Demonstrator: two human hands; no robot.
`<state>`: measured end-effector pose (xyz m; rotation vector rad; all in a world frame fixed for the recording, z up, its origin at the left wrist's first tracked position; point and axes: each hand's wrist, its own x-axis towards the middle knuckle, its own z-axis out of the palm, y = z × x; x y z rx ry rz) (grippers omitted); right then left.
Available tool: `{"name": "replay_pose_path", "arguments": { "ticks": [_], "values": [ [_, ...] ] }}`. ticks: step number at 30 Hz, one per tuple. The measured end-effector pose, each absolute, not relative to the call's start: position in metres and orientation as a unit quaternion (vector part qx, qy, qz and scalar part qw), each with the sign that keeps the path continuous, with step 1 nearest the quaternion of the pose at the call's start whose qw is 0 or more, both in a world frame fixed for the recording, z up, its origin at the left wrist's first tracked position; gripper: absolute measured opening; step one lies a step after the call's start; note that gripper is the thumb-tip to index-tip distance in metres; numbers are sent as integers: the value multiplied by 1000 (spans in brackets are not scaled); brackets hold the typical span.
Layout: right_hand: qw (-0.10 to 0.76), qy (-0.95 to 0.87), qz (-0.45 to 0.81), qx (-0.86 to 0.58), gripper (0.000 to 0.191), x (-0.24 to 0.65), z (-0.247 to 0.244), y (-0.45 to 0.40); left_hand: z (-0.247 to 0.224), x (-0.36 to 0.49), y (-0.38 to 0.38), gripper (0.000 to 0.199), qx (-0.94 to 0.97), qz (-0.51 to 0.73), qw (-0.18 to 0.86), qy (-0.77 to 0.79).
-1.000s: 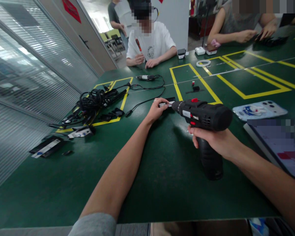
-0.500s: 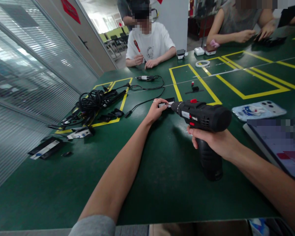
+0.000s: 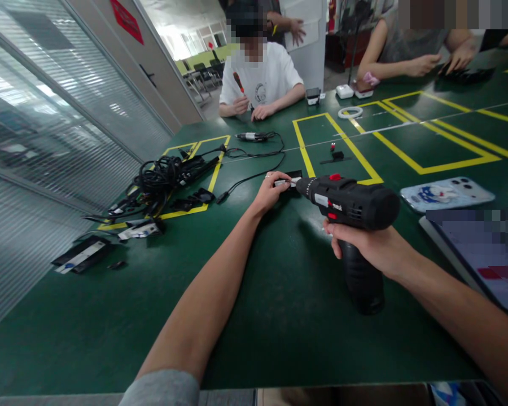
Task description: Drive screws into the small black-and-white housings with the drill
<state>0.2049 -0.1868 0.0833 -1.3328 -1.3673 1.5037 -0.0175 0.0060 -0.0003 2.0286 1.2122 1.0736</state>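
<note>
In the head view, my right hand is wrapped round the handle of a black cordless drill with red parts. The drill points left, and its tip meets a small black device on the green table. My left hand presses its fingers on the light-coloured part of that device, close to the bit. The drill's front and my fingers partly hide the device.
Tangled black cables lie at the left, near opened black cases. A phone and a tablet are at the right. Across the table a person holds a red screwdriver; another person sits at the far right.
The view has shifted slightly. My hands and the drill hold nearly the same pose on the device. Behind the seated person, a standing person has moved right and a hand now shows.
</note>
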Motion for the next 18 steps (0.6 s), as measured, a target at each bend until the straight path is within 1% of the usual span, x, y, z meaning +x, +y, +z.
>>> {"name": "replay_pose_path", "arguments": {
  "ticks": [9, 18],
  "values": [
    [339, -532, 574, -522, 13, 204, 85, -187, 2, -18, 4, 19, 755, 390, 271, 452],
    [351, -520, 583, -517, 12, 203, 87, -188, 4, -18, 3, 19, 761, 380, 260, 457]
  ]
}}
